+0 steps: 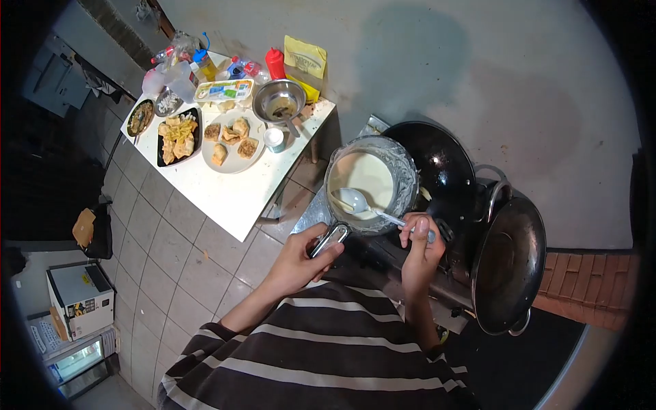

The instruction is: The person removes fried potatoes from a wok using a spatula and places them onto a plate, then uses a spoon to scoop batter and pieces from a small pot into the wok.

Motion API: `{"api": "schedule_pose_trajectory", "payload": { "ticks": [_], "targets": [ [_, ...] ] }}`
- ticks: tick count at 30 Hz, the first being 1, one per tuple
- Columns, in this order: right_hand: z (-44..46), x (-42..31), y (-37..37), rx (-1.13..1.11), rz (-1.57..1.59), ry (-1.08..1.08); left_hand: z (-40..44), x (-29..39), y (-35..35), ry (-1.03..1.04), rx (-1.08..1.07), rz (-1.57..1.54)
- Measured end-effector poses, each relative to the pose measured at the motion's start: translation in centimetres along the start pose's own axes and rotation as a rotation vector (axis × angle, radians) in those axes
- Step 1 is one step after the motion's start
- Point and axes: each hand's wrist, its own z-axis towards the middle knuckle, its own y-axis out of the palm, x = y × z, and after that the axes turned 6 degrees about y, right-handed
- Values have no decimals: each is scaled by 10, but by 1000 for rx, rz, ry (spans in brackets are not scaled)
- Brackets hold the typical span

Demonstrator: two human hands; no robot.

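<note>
My left hand [301, 257] is wrapped round the handle of a saucepan [408, 171] that holds a creamy white liquid [371, 173]. White residue coats the pan's inner wall. In my right hand [422, 240] is the handle of a ladle [352, 199], its pale bowl resting in the liquid near the pan's left side. A pale strip of something lies in or against the ladle's bowl; I cannot make out what it is. Just right of the saucepan, and partly hidden by it, sits a black wok [444, 160].
A second wok [511, 266] stands tilted at the right. On the white table [236, 205] are a plate of fried pieces [232, 164], a black dish [178, 138], a metal pan [279, 87], a red squeeze bottle [275, 63] and a small white cup [274, 140]. A wall rises behind.
</note>
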Motion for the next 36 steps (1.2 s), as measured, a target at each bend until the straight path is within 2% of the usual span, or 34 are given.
{"api": "schedule_pose_trajectory", "payload": {
  "ticks": [5, 7, 17, 20, 23, 36],
  "targets": [
    [-3, 10, -19, 24, 87, 53, -4, -9, 12, 0, -4, -9],
    [-5, 10, -27, 51, 179, 190, -5, -10, 18, -5, -12, 7],
    [-12, 12, -67, 67, 173, 144, -16, -21, 54, -22, 12, 71],
    [-12, 11, -82, 52, 229, 208, -18, -20, 66, -21, 37, 39],
    [-13, 15, -99, -11, 418, 226, -21, -18, 75, -44, 80, 26],
    [-18, 18, -124, 43, 333, 252, -26, -40, 89, 0, 115, 2]
  ]
}}
